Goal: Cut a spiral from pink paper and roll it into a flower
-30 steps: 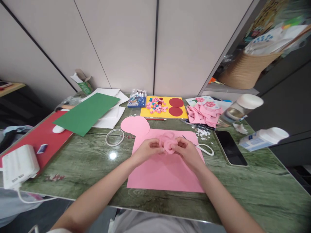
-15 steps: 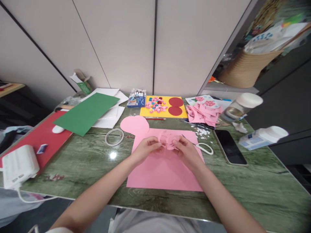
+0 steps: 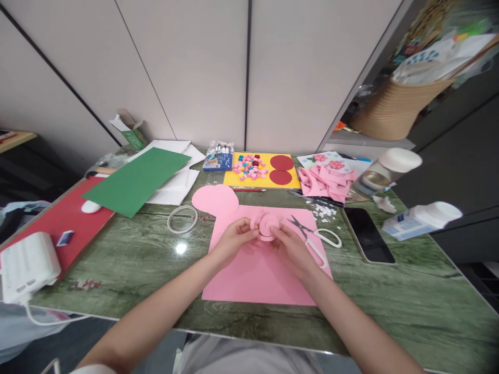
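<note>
Between my hands is a pink paper spiral (image 3: 268, 226), partly coiled round on itself. My left hand (image 3: 233, 238) pinches its left side, where a loop of the strip stands out. On the right, my right hand (image 3: 289, 246) grips the coil's edge between thumb and fingers. Both hands are above a large pink sheet (image 3: 253, 280) lying on the table. Scissors with white handles (image 3: 312, 236) lie spread on the sheet's right side, beside my right hand. Pink paper circles (image 3: 215, 200) overlap the sheet's upper left corner.
Pink paper scraps (image 3: 327, 182) are heaped at the back right, near a phone (image 3: 368, 235) and bottles. A yellow sheet (image 3: 230, 180) bears small coloured rolls and dark red circles (image 3: 281, 163). A tape ring (image 3: 182, 219), green sheet (image 3: 136, 182) and power bank (image 3: 31, 265) lie left.
The pink strip has gone from loose loops to a rounder, tighter coil. My right hand has moved left towards my left hand, uncovering more of the scissors.
</note>
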